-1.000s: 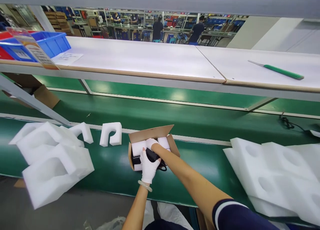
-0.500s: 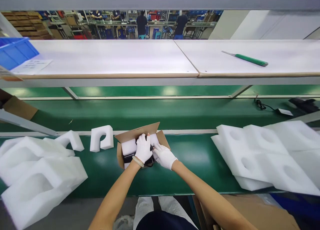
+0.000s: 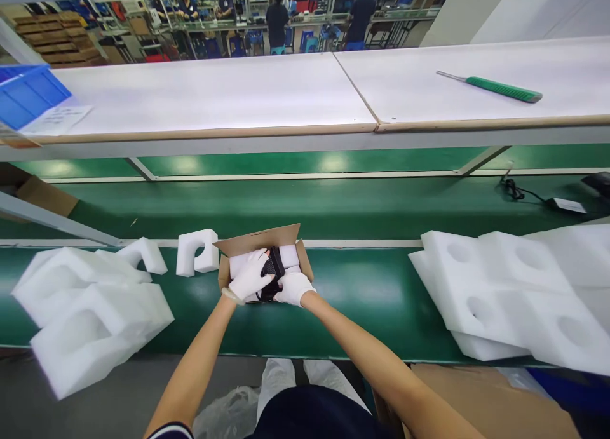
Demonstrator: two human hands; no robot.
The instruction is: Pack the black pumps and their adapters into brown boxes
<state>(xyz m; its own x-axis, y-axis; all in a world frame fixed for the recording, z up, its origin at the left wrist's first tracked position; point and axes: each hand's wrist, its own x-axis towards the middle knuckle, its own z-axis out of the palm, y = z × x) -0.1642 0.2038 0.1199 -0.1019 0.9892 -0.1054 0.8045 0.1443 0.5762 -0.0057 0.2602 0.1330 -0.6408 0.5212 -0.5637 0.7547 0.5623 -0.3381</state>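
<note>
An open cardboard box stands on the green work surface, with white foam blocks inside it. In the middle of the box is a black item with a mesh-like texture; its exact kind is not clear. My left hand, in a white glove, reaches in from the left with its fingers closed on the black item's left side. From the right, my gloved right hand grips the lower end of the same item. Part of the item is hidden by my fingers.
White foam pieces are piled at left, and a cut-out foam piece stands beside the box. Foam sheets lie at right. Above is a white shelf with green-handled tweezers and a blue bin. A black cable lies behind.
My left hand has shifted left, uncovering the black mesh item. My right hand has moved lower in the box. The view has tilted slightly.
</note>
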